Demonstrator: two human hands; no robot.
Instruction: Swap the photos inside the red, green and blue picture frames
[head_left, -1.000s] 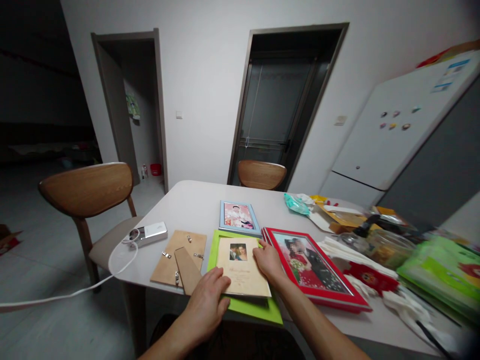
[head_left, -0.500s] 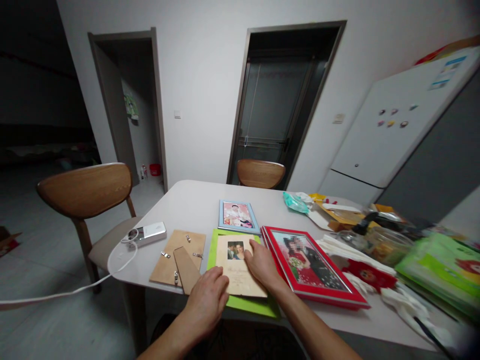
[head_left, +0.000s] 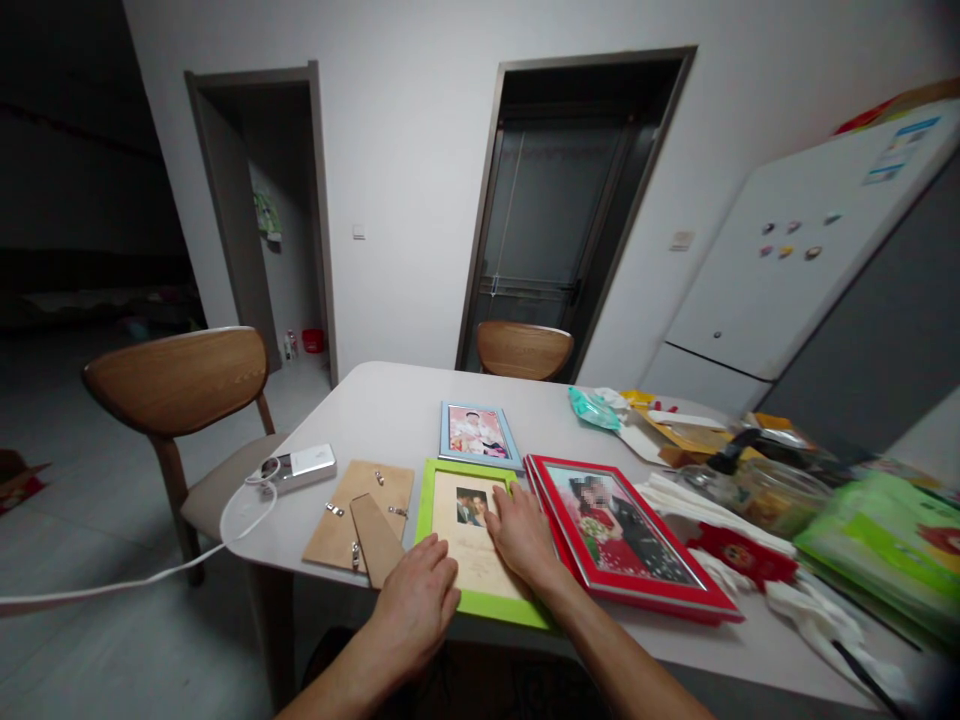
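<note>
A light green picture frame (head_left: 517, 609) lies near the table's front edge. Within its opening is a cream sheet (head_left: 466, 560) bearing a small photo (head_left: 471, 506) of two people. My left hand (head_left: 420, 592) rests at the frame's lower left side, fingers stretched forward over its border. Across the right part of the sheet and border lies my right hand (head_left: 523, 535), with its fingers extended and partly covering the photo's edge. Left of the frame is a brown backing board (head_left: 337, 535) with metal clips and a stand leg (head_left: 375, 540).
A blue picture frame (head_left: 444, 432) lies behind the green one. To the right, a red picture frame (head_left: 637, 592) rests on the stack. Farther right are tissues, a plastic tub (head_left: 784, 495) and a green package (head_left: 892, 540). A silver device (head_left: 311, 462) with a white cable sits left.
The cream sheet, which overlapped the green frame's lower border, now sits inside the opening, with the border showing around it. My right hand's fingers have shifted slightly and flattened over the sheet.
</note>
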